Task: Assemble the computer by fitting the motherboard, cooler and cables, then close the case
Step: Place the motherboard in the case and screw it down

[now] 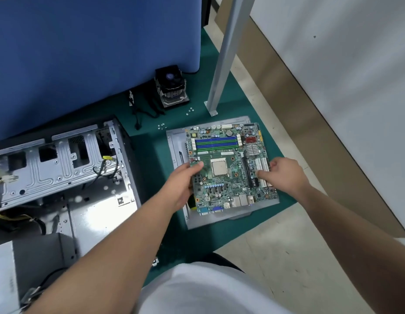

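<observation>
A green motherboard (228,182) with blue and green memory slots and a bare processor lies on the grey case side panel (177,141), right of centre on the green mat. My left hand (182,184) grips its left edge, thumb on top. My right hand (285,175) grips its right edge by the white slots. The open computer case (61,168) lies on its side at the left, with loose cables inside. A black fan cooler (172,87) stands at the back, its cable (147,111) trailing beside it.
Small screws (162,126) and more screws (189,111) lie loose on the mat behind the panel. A grey metal post (221,64) is bolted to the table at the back right. A blue partition (95,46) walls the back left. The table edge drops to the floor on the right.
</observation>
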`<state>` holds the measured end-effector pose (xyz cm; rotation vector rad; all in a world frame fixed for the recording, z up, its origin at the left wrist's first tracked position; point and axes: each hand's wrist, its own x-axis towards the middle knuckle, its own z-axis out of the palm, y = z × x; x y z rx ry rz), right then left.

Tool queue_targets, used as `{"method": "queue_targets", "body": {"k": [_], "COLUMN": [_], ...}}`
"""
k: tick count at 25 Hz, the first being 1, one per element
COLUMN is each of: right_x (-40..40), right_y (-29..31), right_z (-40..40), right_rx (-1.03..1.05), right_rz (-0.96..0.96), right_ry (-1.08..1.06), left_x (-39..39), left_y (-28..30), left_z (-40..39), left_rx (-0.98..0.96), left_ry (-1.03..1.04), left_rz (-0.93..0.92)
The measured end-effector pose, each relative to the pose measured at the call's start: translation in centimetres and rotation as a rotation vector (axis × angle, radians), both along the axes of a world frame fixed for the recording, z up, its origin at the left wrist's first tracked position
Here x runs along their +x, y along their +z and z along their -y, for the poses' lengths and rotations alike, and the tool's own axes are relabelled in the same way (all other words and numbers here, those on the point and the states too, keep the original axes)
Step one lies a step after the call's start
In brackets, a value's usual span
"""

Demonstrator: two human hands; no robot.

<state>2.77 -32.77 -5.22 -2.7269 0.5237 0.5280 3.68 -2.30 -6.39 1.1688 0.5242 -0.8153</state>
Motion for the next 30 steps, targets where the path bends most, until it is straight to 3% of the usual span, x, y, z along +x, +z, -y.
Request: {"method": "queue_targets", "body": {"k": [6,12,15,17,19,21,30], "right_x": [0.2,-1.0,-3.4,-6.2,-9.5,-12.3,-18.0], "right_y": [5.2,8.6,10.7,12.4,13.3,13.4,17.3], "right_z": [-6.4,-17.1,-23.5,-28.4,-32.8,-35.7,-40.9], "right_rx": [-0.005,0.026,-0.089,0.056,0.214,0.238,0.284], "right_rz": [0.089,0.076,0.219,0.327,0.236,0.225,0.303], "right_ry": [0.107,0.219,0.478,0.670,0.873,0.964,1.030], "left_x": [-1.8,-5.6,-8.0,-9.6,-11.5,-13.6,-20.1], "left_y": [3.1,6.2,7.3,7.9,8.7,9.3,11.8], "left_z": [-5.6,-14.5,-20.3,-23.6,-26.3,-28.7,-35.4], "left_rx": [-0.262,0.078,0.166,0.218,0.196,0.185,-0.072], "left_ry": [0.093,0.253,0.351,0.401,0.447,0.457,0.389], "left_rz": [-0.116,0.059,0.087,0.091,0.095,0.085,-0.011]}}
